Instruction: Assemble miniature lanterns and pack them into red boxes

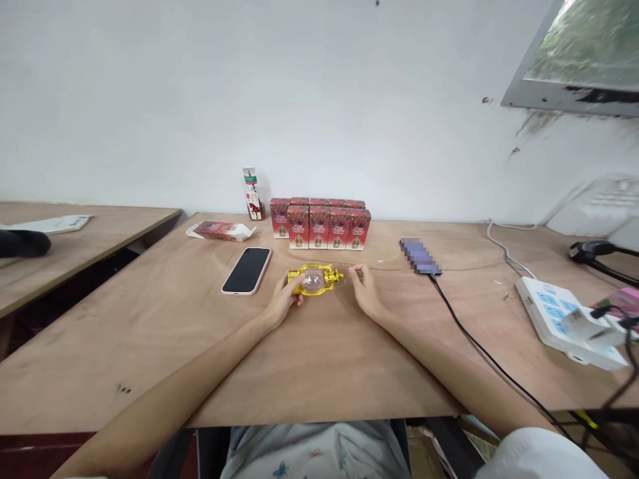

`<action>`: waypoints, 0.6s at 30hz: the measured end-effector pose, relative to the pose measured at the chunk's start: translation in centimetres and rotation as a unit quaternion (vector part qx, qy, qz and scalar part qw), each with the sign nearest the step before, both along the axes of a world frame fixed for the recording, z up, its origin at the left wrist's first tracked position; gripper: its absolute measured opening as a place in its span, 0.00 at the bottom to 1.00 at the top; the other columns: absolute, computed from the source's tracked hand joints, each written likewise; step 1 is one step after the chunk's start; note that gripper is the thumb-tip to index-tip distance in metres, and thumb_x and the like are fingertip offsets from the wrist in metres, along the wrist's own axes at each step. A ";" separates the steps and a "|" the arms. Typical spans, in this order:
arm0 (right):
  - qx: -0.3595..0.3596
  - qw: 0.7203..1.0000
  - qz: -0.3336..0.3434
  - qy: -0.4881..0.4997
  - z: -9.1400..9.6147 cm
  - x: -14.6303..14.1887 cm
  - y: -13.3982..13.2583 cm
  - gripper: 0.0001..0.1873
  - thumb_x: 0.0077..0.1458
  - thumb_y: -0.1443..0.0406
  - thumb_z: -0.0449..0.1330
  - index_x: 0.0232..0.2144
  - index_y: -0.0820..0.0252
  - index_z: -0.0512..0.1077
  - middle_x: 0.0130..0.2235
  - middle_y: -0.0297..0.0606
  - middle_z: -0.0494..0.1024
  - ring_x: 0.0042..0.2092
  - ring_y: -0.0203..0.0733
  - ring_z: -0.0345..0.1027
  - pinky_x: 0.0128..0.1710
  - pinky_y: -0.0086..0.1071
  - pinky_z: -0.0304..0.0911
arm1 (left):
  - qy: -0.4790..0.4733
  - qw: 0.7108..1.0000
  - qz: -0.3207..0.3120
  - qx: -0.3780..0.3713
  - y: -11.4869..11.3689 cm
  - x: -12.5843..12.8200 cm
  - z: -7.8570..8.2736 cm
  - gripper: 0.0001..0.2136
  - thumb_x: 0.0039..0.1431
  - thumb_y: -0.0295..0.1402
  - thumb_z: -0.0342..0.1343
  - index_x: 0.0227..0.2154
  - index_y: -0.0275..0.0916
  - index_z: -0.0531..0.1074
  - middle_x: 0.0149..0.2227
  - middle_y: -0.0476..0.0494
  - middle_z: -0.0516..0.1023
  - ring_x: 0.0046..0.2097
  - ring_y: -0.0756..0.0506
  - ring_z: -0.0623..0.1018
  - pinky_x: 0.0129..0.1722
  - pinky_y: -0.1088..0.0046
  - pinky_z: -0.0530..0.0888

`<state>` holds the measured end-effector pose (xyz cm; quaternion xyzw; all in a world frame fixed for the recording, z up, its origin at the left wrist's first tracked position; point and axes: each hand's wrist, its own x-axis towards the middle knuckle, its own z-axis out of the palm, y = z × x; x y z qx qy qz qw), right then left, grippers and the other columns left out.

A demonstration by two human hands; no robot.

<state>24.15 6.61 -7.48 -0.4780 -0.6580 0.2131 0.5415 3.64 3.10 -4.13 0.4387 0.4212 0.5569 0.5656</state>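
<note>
A small gold lantern with a clear globe (pixel 315 279) lies on its side on the wooden table (pixel 319 359), between my two hands. My left hand (pixel 285 297) is closed round the lantern's left end. My right hand (pixel 363 287) pinches something thin at the lantern's right end, perhaps its wire handle; I cannot make it out. Just behind the lantern stand several red printed boxes (pixel 322 226) in rows. A black phone in a pale case (pixel 247 270) lies face up to the left of my left hand.
An opened flat red box (pixel 221 230) and a small bottle (pixel 252 194) sit at the back left. A second phone (pixel 420 257) with a black cable (pixel 479 349) lies to the right. A white power strip (pixel 564 320) is at the right edge. Another table (pixel 74 249) stands to the left.
</note>
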 end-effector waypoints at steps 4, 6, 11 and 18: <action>-0.046 0.994 0.088 -0.037 -0.1 0.0 0.3 0.09 0.55 0.59 0.51 0.28 0.57 0.64 0.27 0.32 0.72 0.29 0.38 0.66 0.32 0.32 0.62 | 0.056 0.998 -0.037 0.003 0.1 -0.2 -0.3 0.20 0.42 0.48 0.62 0.26 0.36 0.65 0.21 0.53 0.66 0.18 0.54 0.64 0.16 0.78 0.59; -0.062 0.990 0.123 -0.041 0.2 -0.2 0.0 0.06 0.52 0.61 0.52 0.29 0.57 0.65 0.27 0.31 0.72 0.29 0.38 0.66 0.31 0.31 0.61 | 0.087 0.995 -0.050 0.009 0.0 -0.1 -0.3 0.20 0.42 0.49 0.61 0.25 0.37 0.65 0.18 0.53 0.65 0.17 0.54 0.64 0.16 0.78 0.59; -0.081 0.986 0.146 -0.019 0.7 -0.2 -0.6 0.04 0.46 0.64 0.53 0.28 0.57 0.64 0.27 0.30 0.71 0.29 0.37 0.64 0.30 0.29 0.58 | 0.132 0.989 -0.062 0.028 -0.3 0.2 -0.5 0.20 0.45 0.52 0.58 0.25 0.38 0.65 0.14 0.54 0.63 0.17 0.52 0.63 0.16 0.78 0.59; -0.088 0.989 0.116 0.027 0.3 0.0 0.0 0.09 0.51 0.57 0.54 0.27 0.56 0.62 0.25 0.30 0.70 0.28 0.37 0.63 0.31 0.31 0.58 | 0.151 0.988 -0.009 0.038 -0.3 0.3 -0.4 0.21 0.46 0.55 0.54 0.24 0.39 0.61 0.13 0.56 0.60 0.15 0.54 0.60 0.14 0.79 0.55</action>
